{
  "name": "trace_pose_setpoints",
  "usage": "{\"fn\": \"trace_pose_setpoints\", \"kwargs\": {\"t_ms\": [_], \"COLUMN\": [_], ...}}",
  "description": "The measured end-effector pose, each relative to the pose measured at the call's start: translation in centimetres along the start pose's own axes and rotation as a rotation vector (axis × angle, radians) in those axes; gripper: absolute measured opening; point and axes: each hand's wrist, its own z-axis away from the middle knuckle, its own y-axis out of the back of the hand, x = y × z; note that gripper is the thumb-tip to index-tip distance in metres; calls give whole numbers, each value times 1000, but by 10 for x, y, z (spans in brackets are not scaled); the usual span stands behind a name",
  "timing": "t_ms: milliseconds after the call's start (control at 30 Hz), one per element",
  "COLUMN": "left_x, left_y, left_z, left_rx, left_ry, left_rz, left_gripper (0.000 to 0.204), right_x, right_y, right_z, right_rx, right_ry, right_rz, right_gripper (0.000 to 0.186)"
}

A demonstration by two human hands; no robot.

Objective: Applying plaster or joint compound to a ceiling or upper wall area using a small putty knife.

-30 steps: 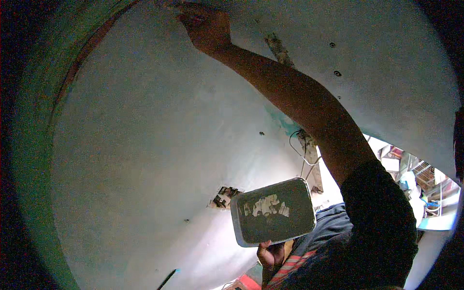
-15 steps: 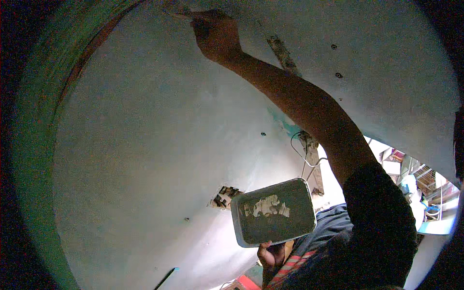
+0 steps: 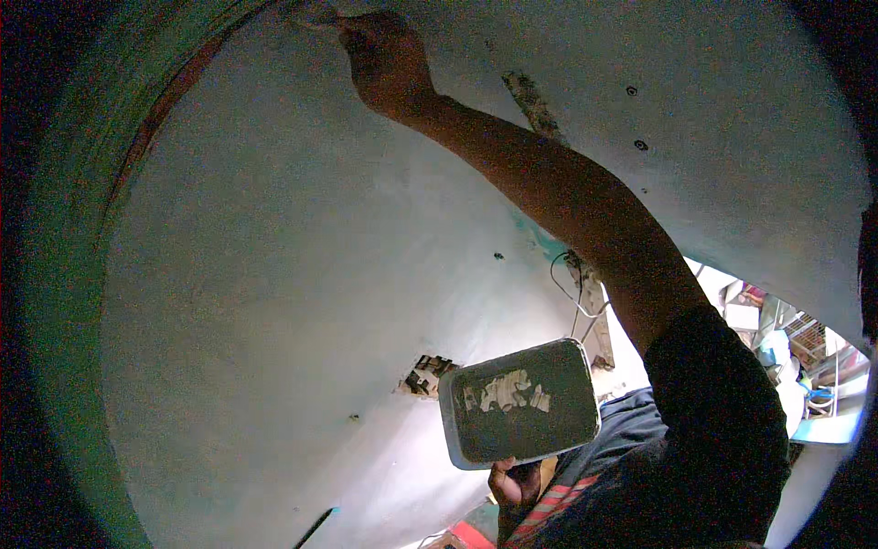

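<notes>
My right hand [image 3: 389, 66] is raised at the upper left, its fingers closed round a putty knife [image 3: 313, 16]. The blade looks pale and flat and lies against the pale plastered surface [image 3: 265, 229]; dim light and the picture's upper rim blur its shape. Lower down, my left hand [image 3: 515, 483] grips the near edge of a grey rectangular tray [image 3: 530, 437] with rounded corners, thumb over the rim and the other fingers mostly hidden. Patches of whitish paste [image 3: 506, 392] stick to the tray's dark inside.
Left of the tray, a rough square hole [image 3: 428, 375] opens in the surface. A loose cable [image 3: 578, 297] hangs by a bare strip near my forearm. A green curved band [image 3: 69, 274] runs along the left. Shelves and household items [image 3: 805, 348] show at the right.
My right hand has slid a little to the left and slightly up along the surface with the putty knife. The tray and my left hand are almost still.
</notes>
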Motion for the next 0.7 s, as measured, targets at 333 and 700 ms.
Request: {"fn": "trace_pose_setpoints", "kwargs": {"t_ms": [333,700], "left_x": [-3,-3], "left_y": [12,6], "left_z": [-2,-6], "left_rx": [5,-13], "left_ry": [16,38], "left_rz": [69,83], "left_gripper": [66,71], "right_x": [1,-12], "right_y": [11,9], "right_z": [-5,-5], "right_rx": [33,66], "right_ry": [37,51], "right_rz": [-72,-81], "right_gripper": [29,30]}}
